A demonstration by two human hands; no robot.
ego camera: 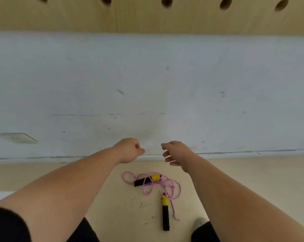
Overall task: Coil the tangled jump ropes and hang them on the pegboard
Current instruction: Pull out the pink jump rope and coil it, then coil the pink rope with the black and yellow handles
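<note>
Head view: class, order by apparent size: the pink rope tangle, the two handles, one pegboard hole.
1. pink rope tangle.
2. Handles unranked: the near handle looks longer than the far handle, perhaps only from nearness.
3. pegboard hole.

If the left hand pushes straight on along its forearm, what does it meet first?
Probably the white wall, though depth is unclear. The left hand points past the pink jump rope, which lies nearer the person.

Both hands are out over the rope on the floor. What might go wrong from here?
The pink rope loops over its upper handle, so lifting one handle may tighten the tangle. The foot stands close beside the lower handle; a step might tread on it. No peg shows in the pegboard holes in view.
</note>
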